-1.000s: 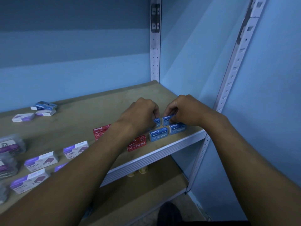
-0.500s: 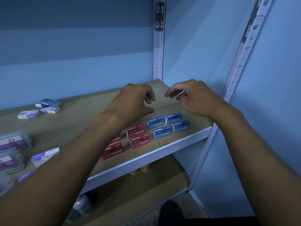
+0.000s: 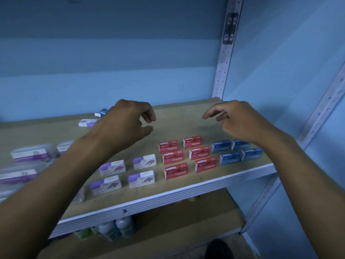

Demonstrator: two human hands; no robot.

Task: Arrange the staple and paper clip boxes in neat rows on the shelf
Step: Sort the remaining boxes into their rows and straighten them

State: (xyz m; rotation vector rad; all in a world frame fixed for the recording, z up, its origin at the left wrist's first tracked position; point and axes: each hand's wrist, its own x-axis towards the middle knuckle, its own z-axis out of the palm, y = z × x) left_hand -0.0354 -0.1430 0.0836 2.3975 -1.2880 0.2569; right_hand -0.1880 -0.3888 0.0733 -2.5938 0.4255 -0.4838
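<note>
Both hands had lifted off the blue staple boxes [image 3: 236, 151] and hovered above the shelf [image 3: 186, 189], each grip released and holding nothing: the left hand [image 3: 127, 124] with fingers loosely curled, the right hand [image 3: 235, 118] likewise relaxed. Blue boxes sat in two rows at the shelf's right end, red staple boxes [image 3: 186, 157] beside them, purple-and-white boxes [image 3: 127, 172] further left. Blurred clear boxes [image 3: 28, 156], possibly paper clips, lay far left.

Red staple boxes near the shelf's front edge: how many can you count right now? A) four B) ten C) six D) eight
C: the red staple boxes sit in two columns of three, between the white-and-purple boxes and the blue boxes, with both hands raised clear of them.
</note>
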